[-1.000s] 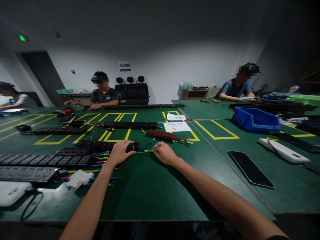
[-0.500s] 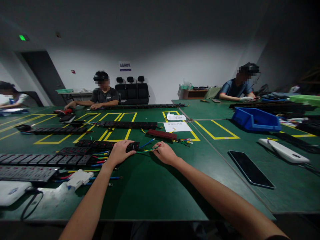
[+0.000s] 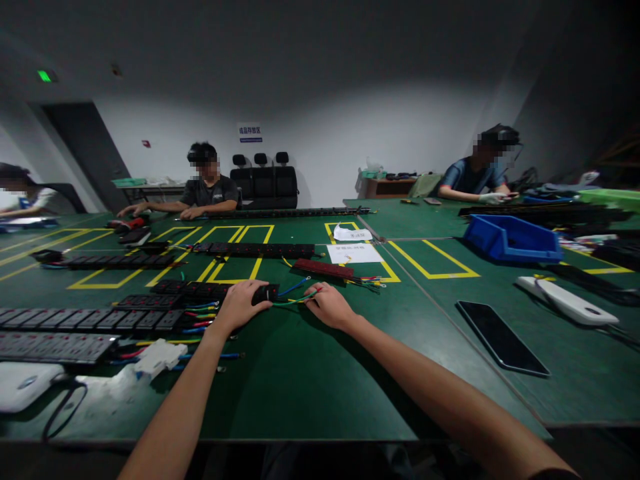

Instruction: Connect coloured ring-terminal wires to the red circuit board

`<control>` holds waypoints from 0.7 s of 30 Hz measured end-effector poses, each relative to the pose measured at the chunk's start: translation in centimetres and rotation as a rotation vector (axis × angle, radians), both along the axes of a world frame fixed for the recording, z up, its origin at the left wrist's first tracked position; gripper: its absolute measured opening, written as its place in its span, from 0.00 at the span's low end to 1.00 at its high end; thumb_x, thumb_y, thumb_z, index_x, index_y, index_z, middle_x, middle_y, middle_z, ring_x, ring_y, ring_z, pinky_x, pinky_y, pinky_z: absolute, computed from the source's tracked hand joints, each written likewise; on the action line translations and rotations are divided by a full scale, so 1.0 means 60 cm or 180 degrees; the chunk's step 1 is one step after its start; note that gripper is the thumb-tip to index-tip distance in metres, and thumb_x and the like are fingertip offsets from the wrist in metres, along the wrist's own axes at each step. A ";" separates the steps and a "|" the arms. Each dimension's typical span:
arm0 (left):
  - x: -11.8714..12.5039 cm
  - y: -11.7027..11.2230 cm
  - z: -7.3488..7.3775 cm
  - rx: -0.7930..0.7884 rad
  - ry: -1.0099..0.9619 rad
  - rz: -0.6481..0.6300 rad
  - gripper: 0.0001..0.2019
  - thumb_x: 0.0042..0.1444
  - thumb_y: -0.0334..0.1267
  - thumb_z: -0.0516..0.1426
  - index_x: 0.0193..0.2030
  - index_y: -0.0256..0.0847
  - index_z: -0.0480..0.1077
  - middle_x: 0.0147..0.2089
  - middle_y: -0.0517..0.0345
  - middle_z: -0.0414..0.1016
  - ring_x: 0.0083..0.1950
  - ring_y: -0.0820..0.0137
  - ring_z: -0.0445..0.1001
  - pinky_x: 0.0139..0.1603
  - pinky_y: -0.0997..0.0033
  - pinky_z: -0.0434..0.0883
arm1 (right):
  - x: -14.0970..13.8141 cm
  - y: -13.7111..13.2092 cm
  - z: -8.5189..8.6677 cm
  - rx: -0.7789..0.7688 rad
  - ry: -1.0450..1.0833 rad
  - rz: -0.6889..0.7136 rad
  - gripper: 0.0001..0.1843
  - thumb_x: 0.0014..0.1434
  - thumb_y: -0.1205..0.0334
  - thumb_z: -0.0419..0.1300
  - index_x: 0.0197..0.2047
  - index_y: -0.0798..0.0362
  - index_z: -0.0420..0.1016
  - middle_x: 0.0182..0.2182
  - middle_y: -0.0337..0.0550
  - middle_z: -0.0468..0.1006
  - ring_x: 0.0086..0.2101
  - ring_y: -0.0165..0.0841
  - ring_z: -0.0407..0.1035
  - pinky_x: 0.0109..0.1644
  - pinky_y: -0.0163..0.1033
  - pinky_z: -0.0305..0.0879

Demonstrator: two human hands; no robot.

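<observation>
My left hand (image 3: 240, 305) lies on the green table (image 3: 310, 373), fingers closed round a small black socket module (image 3: 267, 293). Blue, green and red wires (image 3: 295, 297) run out of that module to the right. My right hand (image 3: 329, 305) rests just right of it, fingertips pinched on the ends of those wires. Rows of black socket strips (image 3: 165, 307) with coloured wire tails lie left of my left hand. A dark red strip (image 3: 323, 269) with coloured wires lies just beyond my right hand.
A black phone (image 3: 500, 337) lies flat at right, beside a white device (image 3: 567, 300) and a blue bin (image 3: 513, 238). White paper sheets (image 3: 354, 253) sit mid-table. A white block (image 3: 159, 355) and white device (image 3: 23, 387) lie near left. Three other people sit at the far sides.
None of my hands or the wires has visibly moved. The person across the table shifted an arm slightly.
</observation>
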State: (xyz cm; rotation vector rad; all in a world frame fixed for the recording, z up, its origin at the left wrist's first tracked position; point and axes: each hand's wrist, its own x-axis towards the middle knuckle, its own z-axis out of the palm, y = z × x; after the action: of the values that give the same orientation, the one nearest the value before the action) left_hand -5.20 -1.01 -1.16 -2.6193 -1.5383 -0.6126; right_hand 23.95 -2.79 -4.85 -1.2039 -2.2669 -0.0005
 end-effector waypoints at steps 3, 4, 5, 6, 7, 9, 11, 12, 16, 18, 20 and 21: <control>0.000 0.000 0.000 0.0013 0.0006 -0.0014 0.24 0.59 0.52 0.62 0.59 0.46 0.70 0.59 0.50 0.76 0.59 0.51 0.72 0.59 0.50 0.66 | -0.002 -0.006 0.003 0.0154 0.0122 -0.0045 0.07 0.64 0.62 0.61 0.43 0.54 0.78 0.43 0.49 0.79 0.46 0.40 0.70 0.53 0.44 0.64; 0.000 0.000 0.000 0.0017 0.0012 -0.0017 0.24 0.59 0.52 0.62 0.59 0.46 0.70 0.59 0.50 0.76 0.59 0.51 0.72 0.59 0.50 0.66 | -0.003 -0.009 0.006 0.0224 0.0167 -0.0034 0.08 0.63 0.61 0.61 0.44 0.54 0.78 0.44 0.49 0.78 0.46 0.40 0.70 0.53 0.45 0.64; 0.000 0.000 0.000 0.0020 0.0017 -0.0018 0.24 0.59 0.52 0.62 0.59 0.46 0.70 0.59 0.50 0.76 0.59 0.51 0.72 0.59 0.50 0.66 | -0.004 -0.012 0.009 0.0297 0.0220 -0.0007 0.09 0.62 0.61 0.62 0.44 0.54 0.77 0.44 0.50 0.78 0.46 0.41 0.69 0.52 0.45 0.65; 0.000 0.000 0.000 0.0021 0.0020 -0.0017 0.23 0.59 0.52 0.62 0.59 0.46 0.70 0.59 0.50 0.76 0.60 0.51 0.72 0.59 0.50 0.66 | -0.004 -0.016 0.013 0.0370 0.0291 0.0029 0.09 0.63 0.60 0.61 0.45 0.55 0.77 0.43 0.50 0.78 0.46 0.41 0.69 0.52 0.46 0.65; 0.000 0.000 0.000 0.0021 0.0023 -0.0016 0.23 0.59 0.52 0.62 0.59 0.46 0.70 0.59 0.50 0.76 0.60 0.51 0.72 0.59 0.50 0.66 | -0.005 -0.020 0.017 0.0435 0.0374 0.0077 0.09 0.64 0.59 0.60 0.45 0.55 0.76 0.43 0.50 0.77 0.45 0.41 0.69 0.52 0.46 0.65; 0.000 0.000 0.000 0.0019 0.0019 -0.0011 0.24 0.59 0.52 0.62 0.59 0.46 0.71 0.59 0.50 0.76 0.60 0.51 0.72 0.59 0.50 0.66 | -0.005 -0.027 0.024 0.0535 0.0540 0.0203 0.11 0.68 0.57 0.57 0.45 0.54 0.76 0.43 0.50 0.77 0.45 0.40 0.68 0.51 0.46 0.64; 0.001 0.000 0.000 0.0010 0.0006 -0.0014 0.24 0.59 0.52 0.62 0.59 0.46 0.71 0.59 0.50 0.76 0.60 0.51 0.72 0.60 0.50 0.66 | -0.005 -0.029 0.027 0.0618 0.0665 0.0296 0.12 0.71 0.57 0.53 0.44 0.53 0.75 0.41 0.49 0.76 0.43 0.39 0.68 0.50 0.46 0.64; 0.001 0.000 0.000 0.0006 -0.0001 -0.0014 0.24 0.59 0.52 0.62 0.59 0.46 0.71 0.59 0.50 0.76 0.60 0.51 0.72 0.60 0.49 0.66 | -0.004 -0.029 0.027 0.0668 0.0713 0.0307 0.12 0.72 0.58 0.52 0.43 0.53 0.75 0.40 0.49 0.77 0.42 0.39 0.68 0.49 0.45 0.64; 0.001 0.000 0.000 0.0018 -0.0003 -0.0007 0.24 0.59 0.52 0.63 0.59 0.46 0.71 0.59 0.50 0.76 0.60 0.51 0.72 0.60 0.49 0.66 | -0.006 -0.025 0.023 0.0923 0.0829 0.0237 0.12 0.72 0.60 0.52 0.39 0.52 0.74 0.37 0.48 0.76 0.39 0.38 0.68 0.46 0.44 0.64; 0.001 0.000 -0.001 0.0028 0.0004 -0.0014 0.24 0.59 0.51 0.63 0.59 0.46 0.71 0.59 0.51 0.76 0.60 0.51 0.72 0.60 0.49 0.66 | -0.008 -0.023 0.022 0.1022 0.0814 0.0241 0.10 0.71 0.61 0.53 0.38 0.52 0.73 0.36 0.47 0.76 0.38 0.39 0.68 0.45 0.44 0.64; 0.001 0.000 -0.002 0.0033 0.0000 -0.0016 0.24 0.59 0.51 0.63 0.59 0.47 0.70 0.59 0.51 0.76 0.60 0.52 0.72 0.60 0.49 0.66 | -0.010 -0.024 0.022 0.1077 0.0750 0.0249 0.09 0.69 0.64 0.54 0.37 0.51 0.73 0.34 0.47 0.75 0.38 0.38 0.67 0.44 0.43 0.64; 0.001 0.000 -0.002 0.0035 -0.0004 -0.0015 0.24 0.59 0.52 0.63 0.59 0.47 0.70 0.59 0.51 0.76 0.60 0.52 0.72 0.60 0.49 0.66 | -0.011 -0.024 0.022 0.1092 0.0700 0.0249 0.08 0.68 0.65 0.54 0.37 0.51 0.72 0.34 0.46 0.75 0.37 0.38 0.67 0.43 0.43 0.64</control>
State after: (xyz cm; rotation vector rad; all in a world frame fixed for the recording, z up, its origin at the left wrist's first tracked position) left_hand -5.16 -1.01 -1.29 -2.6158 -1.5249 -0.6212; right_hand 23.28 -4.25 -3.54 -0.8890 -2.0191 -0.2086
